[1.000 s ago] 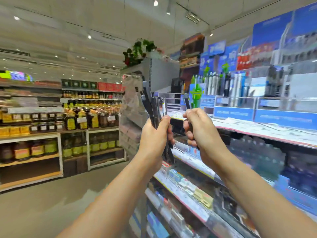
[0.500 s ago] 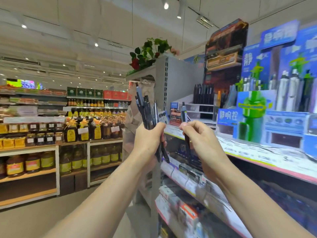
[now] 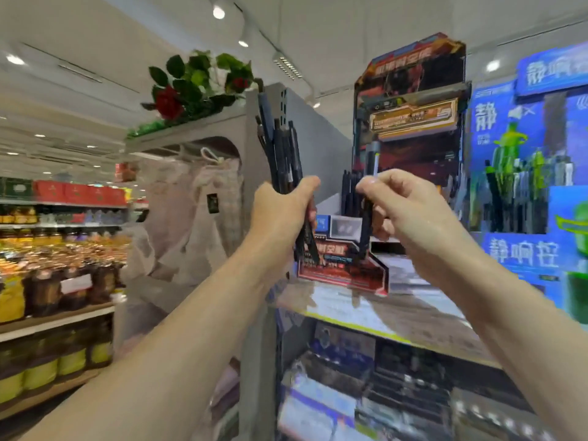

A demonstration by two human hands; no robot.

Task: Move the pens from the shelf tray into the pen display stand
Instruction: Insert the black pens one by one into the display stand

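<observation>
Hands (image 3: 343,214) w/ pens (image 3: 281,154) now nearer display stand (image 3: 410,128).

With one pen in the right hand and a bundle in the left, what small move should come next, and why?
Probably lower the single dark pen, pinched upright in the right hand, into the red-and-black cardboard pen display stand just behind it. A few pens already stand there, and the left hand holds the bundle of dark pens ready beside it.
</observation>
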